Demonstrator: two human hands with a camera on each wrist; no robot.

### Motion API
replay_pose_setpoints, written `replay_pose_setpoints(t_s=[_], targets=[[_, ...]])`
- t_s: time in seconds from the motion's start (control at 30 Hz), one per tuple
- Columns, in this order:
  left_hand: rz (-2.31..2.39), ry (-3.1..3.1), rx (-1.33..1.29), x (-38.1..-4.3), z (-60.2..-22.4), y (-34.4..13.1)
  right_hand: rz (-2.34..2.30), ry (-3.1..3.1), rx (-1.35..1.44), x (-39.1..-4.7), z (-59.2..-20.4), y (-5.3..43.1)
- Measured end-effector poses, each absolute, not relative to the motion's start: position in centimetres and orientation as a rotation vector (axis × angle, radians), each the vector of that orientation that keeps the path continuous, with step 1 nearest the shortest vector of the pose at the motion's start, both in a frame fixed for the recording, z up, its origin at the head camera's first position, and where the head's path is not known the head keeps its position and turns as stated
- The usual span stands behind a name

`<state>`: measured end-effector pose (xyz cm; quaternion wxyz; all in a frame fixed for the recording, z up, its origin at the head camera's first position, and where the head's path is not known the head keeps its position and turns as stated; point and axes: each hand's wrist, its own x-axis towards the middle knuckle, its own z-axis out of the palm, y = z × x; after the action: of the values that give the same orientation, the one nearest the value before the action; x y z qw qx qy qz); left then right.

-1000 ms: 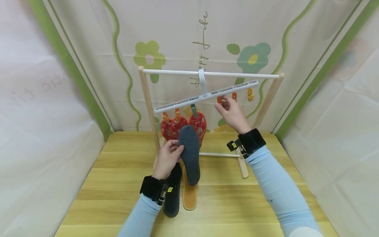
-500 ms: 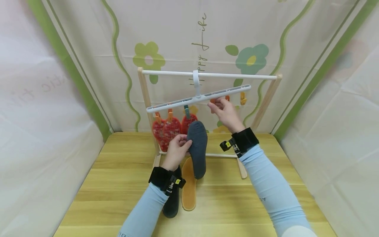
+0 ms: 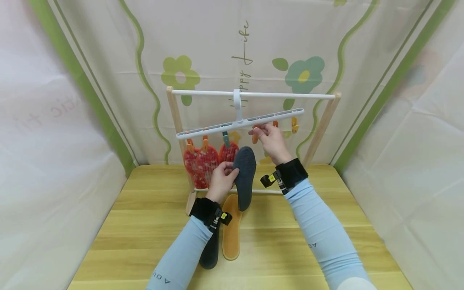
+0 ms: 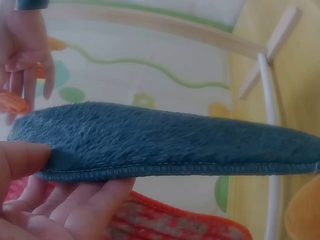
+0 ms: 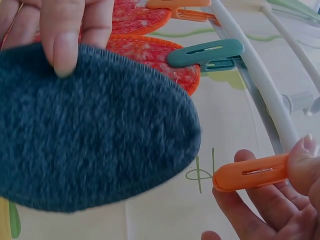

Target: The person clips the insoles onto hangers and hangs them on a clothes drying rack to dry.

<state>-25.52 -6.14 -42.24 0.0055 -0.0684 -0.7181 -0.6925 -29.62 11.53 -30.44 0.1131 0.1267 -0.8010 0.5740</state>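
Observation:
My left hand [image 3: 222, 180] pinches a dark blue-grey fuzzy insole [image 3: 245, 177] near its upper end, thumb on the front and fingers behind. The insole hangs upright below the white bar hanger [image 3: 217, 129]. With thumb and fingers, my right hand [image 3: 272, 141] holds an orange clip [image 5: 252, 171] on the hanger's right half. In the right wrist view the insole's rounded end lies a short way from the clip's tip. Red patterned insoles [image 3: 207, 163] hang at the left, held by orange clips and a green clip [image 5: 205, 55].
A wooden rack [image 3: 175, 110] with a white top rod [image 3: 290, 95] carries the tilted hanger. Another orange clip [image 3: 275, 123] and a yellow clip [image 3: 295, 125] hang at its right. On the wooden table [image 3: 145, 233] lie a tan insole [image 3: 231, 237] and a black insole [image 3: 209, 253].
My left hand has brought the blue-grey insole right and up, closer to the clip in my right hand. The hanger and right hand have shifted a little left in view.

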Motion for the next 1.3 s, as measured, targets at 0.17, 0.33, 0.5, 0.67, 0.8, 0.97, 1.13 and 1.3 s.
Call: replay_pose_setpoints(t_s=[0.17, 0.33, 0.5, 0.67, 0.8, 0.97, 1.13, 1.3], targets=[[-2.14, -2.249, -0.269, -25.8, -42.0, -5.9, 1.687, -2.347, 0.364, -29.6, -30.5, 11.4], [-2.16, -2.246, -0.284, -25.8, -41.9, -5.6, 1.678, -2.362, 0.343, -29.5, -30.6, 11.3], [-2.152, -2.26, -0.283, -26.0, -41.9, -5.3, 1.671, -2.359, 0.332, -29.5, -30.7, 11.2], [-2.138, -2.272, -0.295, -26.1, -41.6, -4.9, 1.688, -2.351, 0.312, -29.5, -30.6, 11.1], [-2.132, -2.278, -0.294, -26.2, -41.3, -4.6, 1.697, -2.346, 0.301, -29.4, -30.5, 11.0], [-2.149, -2.261, -0.301, -26.5, -41.1, -4.4, 1.691, -2.353, 0.301, -29.3, -30.4, 11.1], [-2.174, -2.238, -0.307, -26.4, -40.8, -4.2, 1.699, -2.343, 0.297, -29.2, -30.3, 11.2], [-2.182, -2.218, -0.305, -26.3, -40.4, -3.9, 1.697, -2.345, 0.281, -29.1, -30.1, 11.2]])
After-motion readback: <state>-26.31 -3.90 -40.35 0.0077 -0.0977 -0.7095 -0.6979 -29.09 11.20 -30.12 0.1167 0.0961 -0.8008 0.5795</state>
